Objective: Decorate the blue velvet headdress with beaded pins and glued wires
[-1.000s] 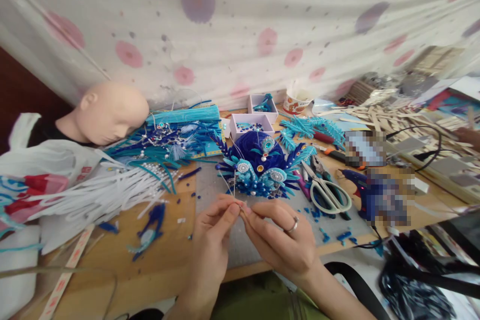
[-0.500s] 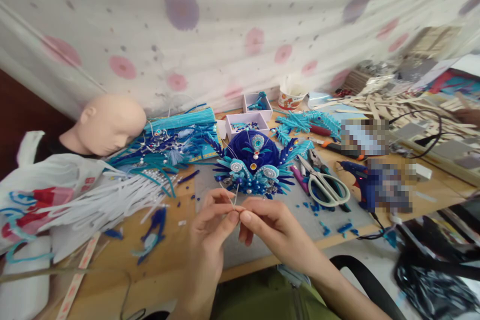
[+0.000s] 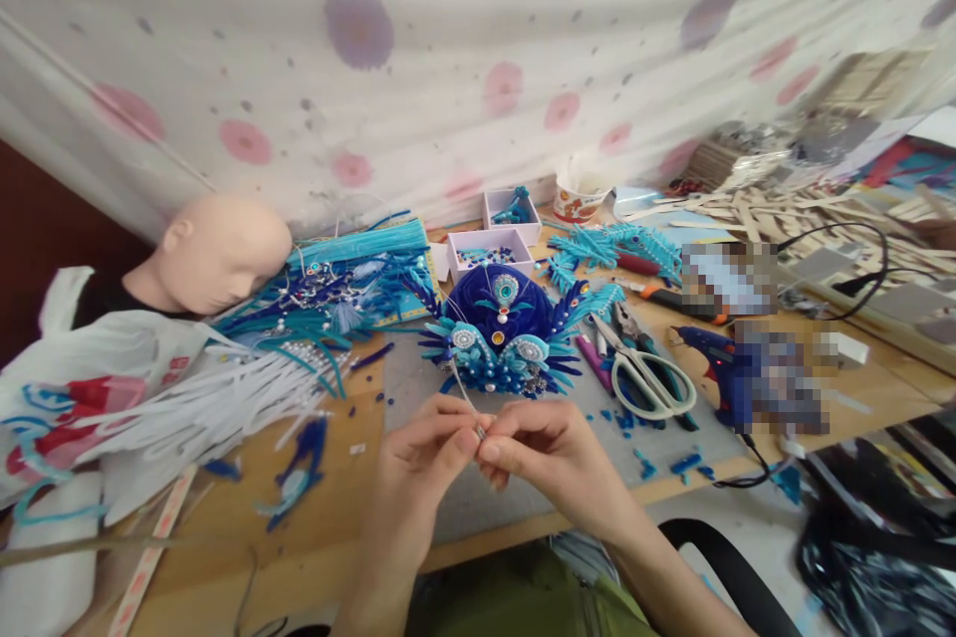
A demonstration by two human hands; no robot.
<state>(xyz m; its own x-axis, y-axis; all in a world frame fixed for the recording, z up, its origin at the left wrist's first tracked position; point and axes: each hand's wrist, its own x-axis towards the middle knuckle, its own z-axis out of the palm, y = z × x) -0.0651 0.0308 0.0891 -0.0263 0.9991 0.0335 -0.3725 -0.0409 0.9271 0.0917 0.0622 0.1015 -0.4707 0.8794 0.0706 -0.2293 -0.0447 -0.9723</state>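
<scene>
My left hand [image 3: 422, 463] and my right hand [image 3: 557, 458] meet in front of me, fingertips pinched together on a thin wire [image 3: 464, 396] that sticks up between them. Just beyond the fingers, a blue beaded headdress [image 3: 508, 328] with turquoise feathers and round jewels sits on a grey mat [image 3: 478, 488]. Both hands hover over that mat, near the table's front edge.
A mannequin head [image 3: 216, 254] lies at the left beside turquoise tassels [image 3: 358, 249] and white strips [image 3: 209, 398]. White-handled scissors [image 3: 649, 383], a blue glue gun [image 3: 717, 358] and small white boxes [image 3: 489, 244] lie to the right and behind. A spotted cloth [image 3: 448, 50] hangs at the back.
The hands have stayed pinched on the wire and shifted slightly; the right hand's fingers have curled in closer to the left's. The view has tilted a little.
</scene>
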